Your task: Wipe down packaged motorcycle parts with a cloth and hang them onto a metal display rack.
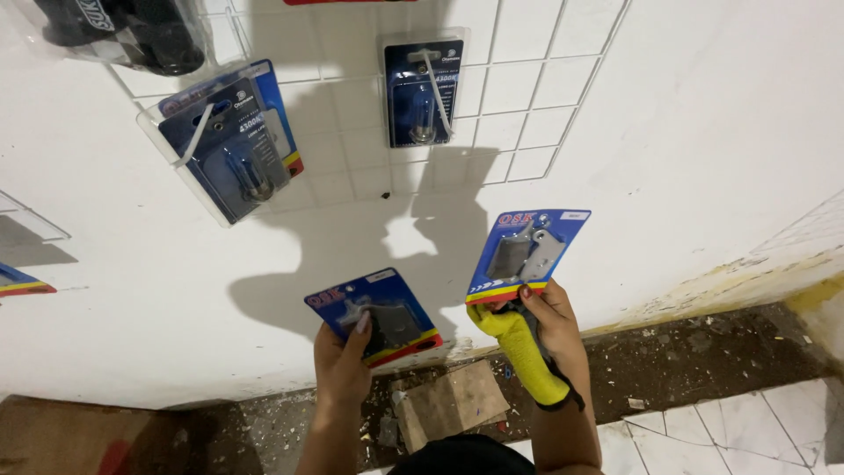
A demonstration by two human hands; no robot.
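White wall (703,132); wire grid (527,88); dirty floor (686,352); hands (341,365) hold blue packs (374,317).

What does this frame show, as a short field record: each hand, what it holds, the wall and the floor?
left hand: grips a blue blister pack by its lower edge
right hand: holds a second blue blister pack plus a yellow-wrapped tool
wall: white wire grid with two hanging bulb packs
floor: wooden board, debris, white tiles

I see two blue blister cards (374,315) (527,255) held low, two blue bulb packs (230,141) (424,88) hanging on the wall grid above.
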